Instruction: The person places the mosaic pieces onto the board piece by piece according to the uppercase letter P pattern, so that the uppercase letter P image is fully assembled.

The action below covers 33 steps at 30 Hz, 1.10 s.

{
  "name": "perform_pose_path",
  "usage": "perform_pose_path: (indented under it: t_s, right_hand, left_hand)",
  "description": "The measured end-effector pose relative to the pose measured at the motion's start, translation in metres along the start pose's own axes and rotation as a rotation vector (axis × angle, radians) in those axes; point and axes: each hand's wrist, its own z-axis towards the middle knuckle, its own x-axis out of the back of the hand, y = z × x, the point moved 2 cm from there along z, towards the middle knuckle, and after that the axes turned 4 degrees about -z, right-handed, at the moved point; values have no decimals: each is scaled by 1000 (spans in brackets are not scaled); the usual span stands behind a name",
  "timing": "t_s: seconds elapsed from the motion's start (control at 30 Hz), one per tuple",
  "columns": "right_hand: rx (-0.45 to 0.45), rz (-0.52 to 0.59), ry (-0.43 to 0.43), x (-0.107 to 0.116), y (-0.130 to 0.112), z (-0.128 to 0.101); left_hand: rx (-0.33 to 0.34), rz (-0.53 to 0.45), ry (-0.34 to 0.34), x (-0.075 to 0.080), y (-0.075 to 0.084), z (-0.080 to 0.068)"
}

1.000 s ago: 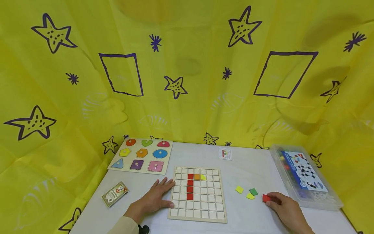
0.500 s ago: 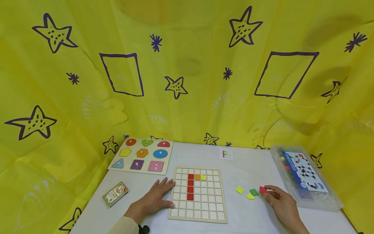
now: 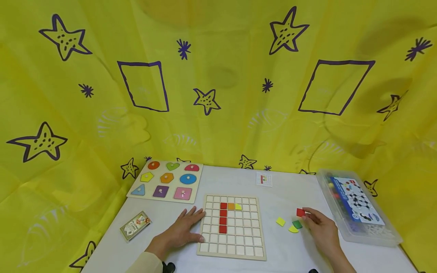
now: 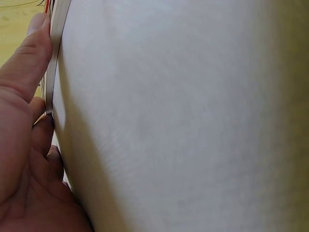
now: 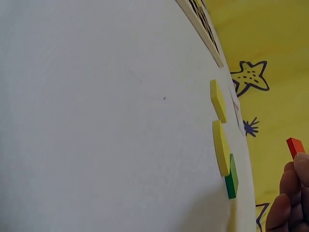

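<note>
A wooden grid board [image 3: 235, 239] lies on the white table, with a column of red square tiles [image 3: 223, 220] and, beside the top one, an orange tile [image 3: 231, 206] and a yellow tile [image 3: 238, 206]. My left hand [image 3: 182, 229] rests at the board's left edge, fingers spread, thumb touching the rim. To the right, my right hand [image 3: 321, 229] pinches a red square tile [image 3: 300, 212] between thumb and fingertips, raised above the table. Just left of that hand lie a green tile [image 3: 297, 224], a yellow rounded tile [image 3: 293, 229] and a yellow square tile [image 3: 280, 221].
A small pattern card [image 3: 264, 179] lies behind the board. At the back left is a knobbed shape puzzle [image 3: 165, 182], with a playing-card box [image 3: 135, 226] in front of it. A clear plastic case [image 3: 362, 227] stands at right. A yellow curtain [image 3: 218, 129] hangs behind.
My right hand has lifted the red tile off the table and carried it leftward and farther back, near the green tile. My left hand has stayed at the board.
</note>
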Motion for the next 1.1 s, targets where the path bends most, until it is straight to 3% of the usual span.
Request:
perform_pose_path:
  t_s: [0.17, 0.53, 1.1]
  right_hand:
    - [27, 79, 26, -8, -14, 2]
    - [39, 142, 26, -25, -40, 4]
    - [16, 240, -73, -61, -67, -5]
  left_hand:
    - [-9, 6, 1, 0, 0, 0]
    - [8, 8, -1, 0, -1, 0]
    - [2, 1, -2, 0, 2, -1]
